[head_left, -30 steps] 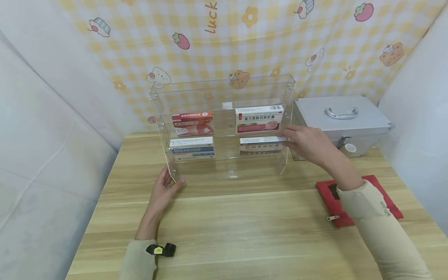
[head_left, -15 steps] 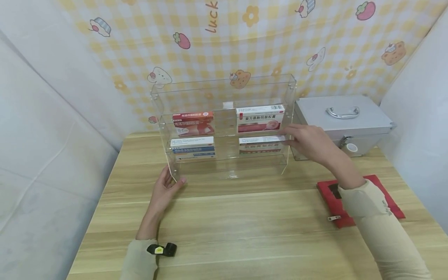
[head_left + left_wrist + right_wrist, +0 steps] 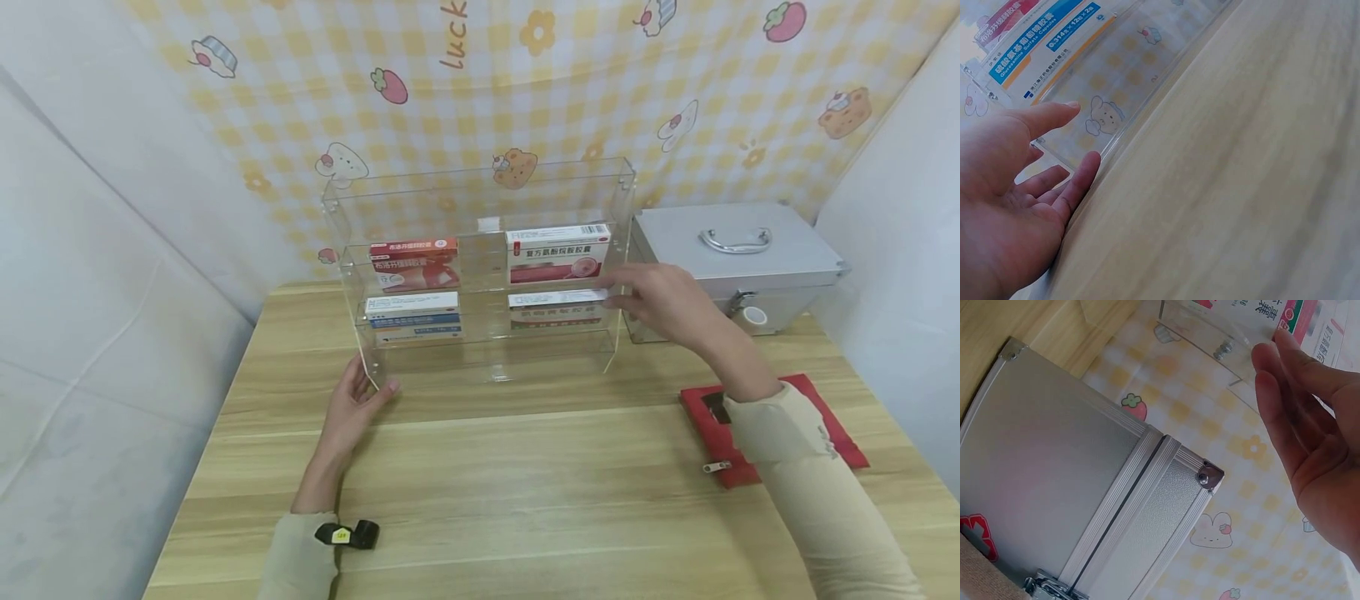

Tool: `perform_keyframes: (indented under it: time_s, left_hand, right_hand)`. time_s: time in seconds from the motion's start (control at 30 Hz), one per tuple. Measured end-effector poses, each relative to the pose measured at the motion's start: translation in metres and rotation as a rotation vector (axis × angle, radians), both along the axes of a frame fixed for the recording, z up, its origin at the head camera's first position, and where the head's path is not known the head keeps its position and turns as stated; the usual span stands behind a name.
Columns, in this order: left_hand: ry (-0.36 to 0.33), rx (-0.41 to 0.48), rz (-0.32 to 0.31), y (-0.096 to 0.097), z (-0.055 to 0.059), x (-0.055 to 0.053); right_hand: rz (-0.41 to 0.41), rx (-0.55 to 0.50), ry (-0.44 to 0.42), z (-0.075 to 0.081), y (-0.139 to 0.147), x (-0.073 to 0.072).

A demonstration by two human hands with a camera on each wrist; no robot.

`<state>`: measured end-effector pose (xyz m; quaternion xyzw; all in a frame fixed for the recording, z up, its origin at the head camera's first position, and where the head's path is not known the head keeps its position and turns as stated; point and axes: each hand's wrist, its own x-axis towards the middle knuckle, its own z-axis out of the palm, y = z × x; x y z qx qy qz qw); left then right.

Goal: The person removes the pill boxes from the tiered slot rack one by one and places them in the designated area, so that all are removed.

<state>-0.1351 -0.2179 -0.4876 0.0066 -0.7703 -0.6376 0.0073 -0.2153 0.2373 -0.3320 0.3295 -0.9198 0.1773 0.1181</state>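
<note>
A transparent acrylic rack [image 3: 491,375] stands on the table, with medicine boxes on two of its tiers. At its lower left corner my left hand [image 3: 348,421] grips the side panel, thumb in front and fingers round the outer edge. My right hand [image 3: 663,304] pinches the right end of the lower right medicine box [image 3: 555,314], whose white top faces up. Above that box sits a white and pink box [image 3: 558,260]. On the left side are a red box [image 3: 415,271] and, below it, a blue and white glucosamine box [image 3: 1054,44].
A silver metal case [image 3: 735,250] with a top handle stands right of the rack. A red zippered pouch [image 3: 795,408] lies on the table under the right forearm. Behind the rack hangs a yellow checked cloth [image 3: 465,108].
The lower right medicine box has slid slightly to the left along its shelf, and my right hand's fingertips have followed. My left hand keeps its place at the rack.
</note>
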Motion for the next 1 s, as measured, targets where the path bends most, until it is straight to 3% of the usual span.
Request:
perform_keyframes:
  time_s: [0.2, 0.43, 0.57, 0.77, 1.0]
  left_hand:
    - [0.007, -0.005, 0.004, 0.000, -0.001, 0.001]
    - [0.008, 0.003, -0.001, 0.000, 0.000, 0.000]
    - [-0.009, 0.021, -0.004, 0.002, 0.008, 0.002]
    - [-0.038, 0.006, -0.014, 0.008, 0.028, 0.010]
    - [-0.042, 0.012, -0.010, 0.009, 0.031, 0.011]
  right_hand:
    - [0.012, -0.101, -0.026, 0.001, -0.003, 0.003]
    - [0.053, -0.139, 0.092, -0.001, -0.010, 0.007]
    - [0.057, -0.169, 0.130, -0.001, -0.013, 0.007]
    - [0.040, -0.226, 0.091, -0.004, -0.012, 0.006]
    - [-0.011, -0.282, 0.022, -0.005, -0.008, 0.005]
